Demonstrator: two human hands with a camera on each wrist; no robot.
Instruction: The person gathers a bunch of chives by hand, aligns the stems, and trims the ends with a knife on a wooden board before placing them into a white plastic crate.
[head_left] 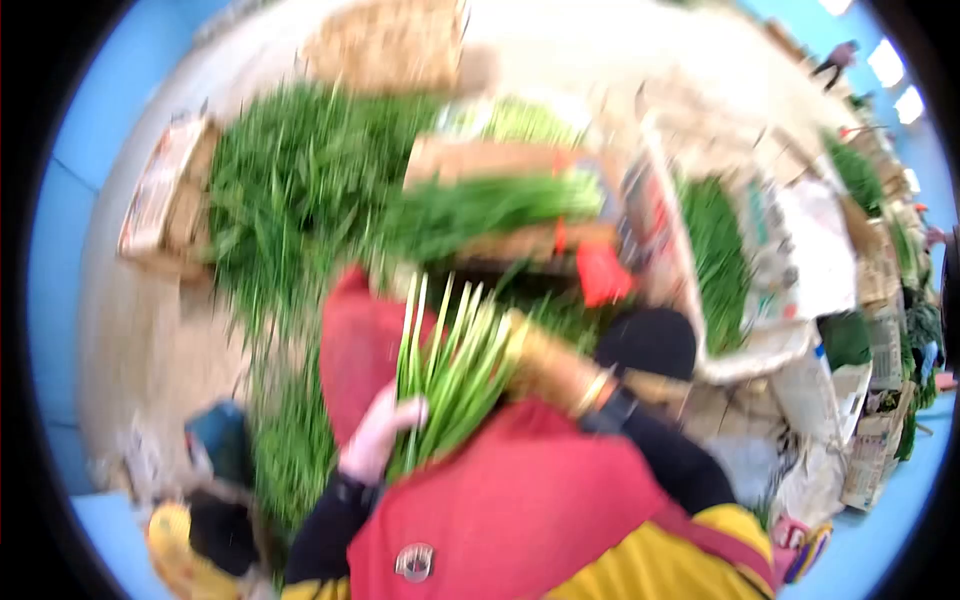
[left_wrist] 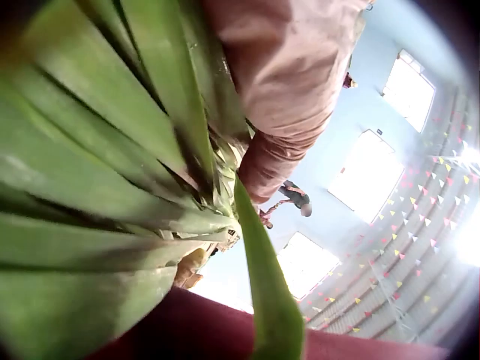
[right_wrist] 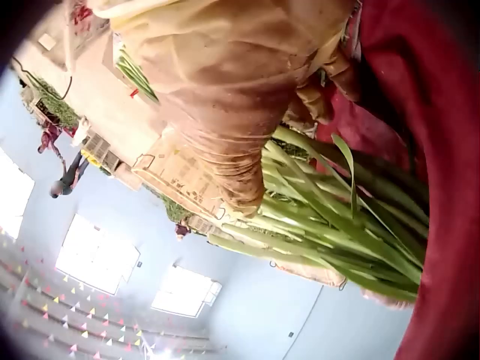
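Note:
A bunch of long green stalks with pale ends (head_left: 450, 360) stands up from the lap over a red apron (head_left: 510, 490). The gloved left hand (head_left: 378, 430) grips its left side, thumb across the stalks; in the left wrist view that hand (left_wrist: 289, 82) wraps the bunch, broad green leaves (left_wrist: 97, 157) fanning toward the camera. At the bunch's right side is the right hand (head_left: 550, 368) in a yellowish, soiled glove. In the right wrist view this hand (right_wrist: 217, 97) has its thumb against the stalks (right_wrist: 337, 225) and its other fingers curled around them.
Loose greens (head_left: 310, 170) are heaped at front left. Ahead, a bundle (head_left: 480, 212) lies on a cardboard box (head_left: 480, 160), with a red item (head_left: 602, 274) beside it. A white-edged crate (head_left: 672, 230) of greens stands at right. A person (head_left: 838, 62) is far off.

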